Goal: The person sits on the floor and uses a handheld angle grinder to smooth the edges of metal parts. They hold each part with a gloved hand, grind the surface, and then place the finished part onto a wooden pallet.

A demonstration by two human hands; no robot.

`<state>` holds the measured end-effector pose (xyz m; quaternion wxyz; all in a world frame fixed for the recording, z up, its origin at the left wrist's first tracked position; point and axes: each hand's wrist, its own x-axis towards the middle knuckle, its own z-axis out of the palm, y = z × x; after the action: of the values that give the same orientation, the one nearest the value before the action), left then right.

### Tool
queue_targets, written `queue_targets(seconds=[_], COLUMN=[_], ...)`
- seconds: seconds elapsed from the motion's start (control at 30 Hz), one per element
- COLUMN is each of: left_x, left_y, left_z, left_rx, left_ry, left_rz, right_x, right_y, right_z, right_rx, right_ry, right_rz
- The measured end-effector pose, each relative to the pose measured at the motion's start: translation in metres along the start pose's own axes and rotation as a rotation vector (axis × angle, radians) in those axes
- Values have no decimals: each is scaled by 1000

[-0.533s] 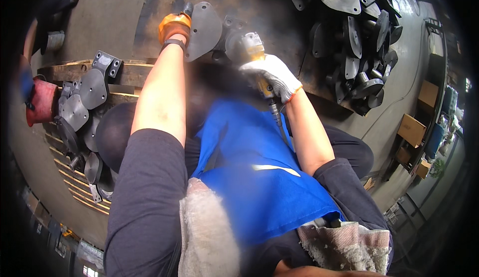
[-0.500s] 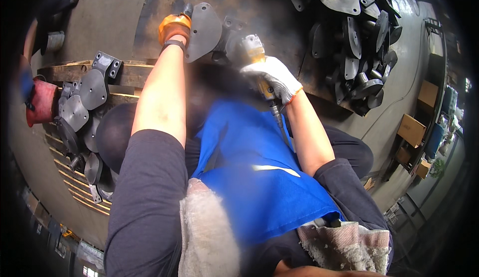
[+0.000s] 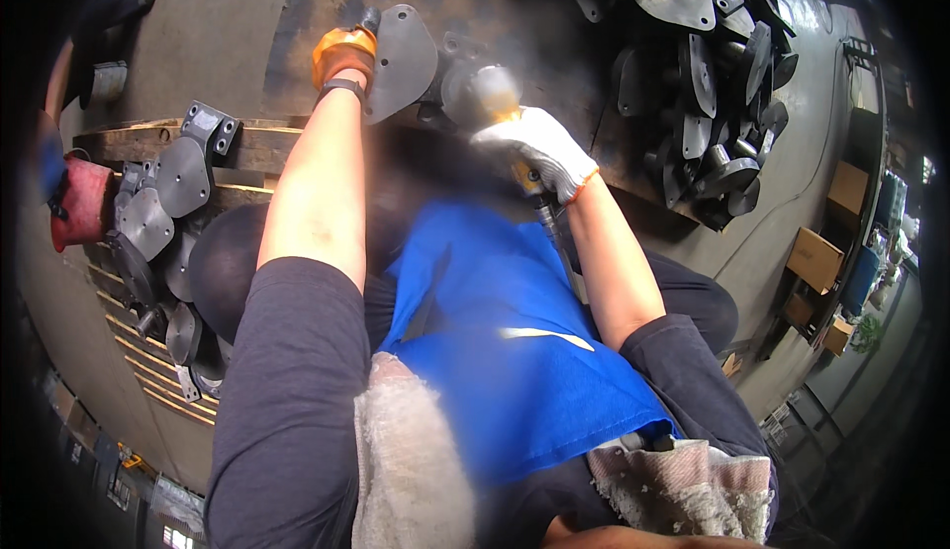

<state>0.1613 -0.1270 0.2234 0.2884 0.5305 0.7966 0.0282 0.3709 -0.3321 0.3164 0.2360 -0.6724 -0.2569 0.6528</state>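
My left hand point(image 3: 344, 54), in an orange-palmed glove, closes around the dark cylindrical end of a metal bracket. The bracket's flat grey plate point(image 3: 404, 62), with small holes, stands just right of the fingers. In a white knitted glove, my right hand point(image 3: 544, 151) grips a yellow air grinder point(image 3: 498, 94), whose head looks blurred. A hose point(image 3: 550, 221) runs from its lower end toward my lap. Beside the grinder head is another rounded metal piece point(image 3: 457, 92), partly hidden by it. Both rest over a dark, stained work surface point(image 3: 332, 0).
A heap of similar metal brackets point(image 3: 698, 84) lies to the right of the work surface. More brackets point(image 3: 148, 223) sit on a slatted wooden pallet at left, near a red container point(image 3: 83, 203). Cardboard boxes point(image 3: 815, 259) stand at far right. Wooden boards point(image 3: 267, 145) edge the left side.
The grinder head has shifted slightly down and left, and my right hand has moved a little left with it. My left hand and the bracket have edged slightly left.
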Motion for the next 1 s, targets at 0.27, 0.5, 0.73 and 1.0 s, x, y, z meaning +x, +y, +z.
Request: queue_targets(seconds=[0.27, 0.5, 0.73, 1.0], left_x=[4, -2, -8, -6], left_y=[-4, 0, 5, 6], left_z=[2, -5, -7, -3], left_rx=[45, -34, -47, 21], left_ry=[-4, -31, -38, -25], left_rz=[1, -1, 12, 32], right_x=[-6, -15, -14, -20], right_y=[-2, 12, 1, 0], right_z=[-8, -3, -5, -1], right_rx=[93, 119, 302, 327], right_ry=[-21, -106, -47, -76], right_rz=[119, -214, 54, 77])
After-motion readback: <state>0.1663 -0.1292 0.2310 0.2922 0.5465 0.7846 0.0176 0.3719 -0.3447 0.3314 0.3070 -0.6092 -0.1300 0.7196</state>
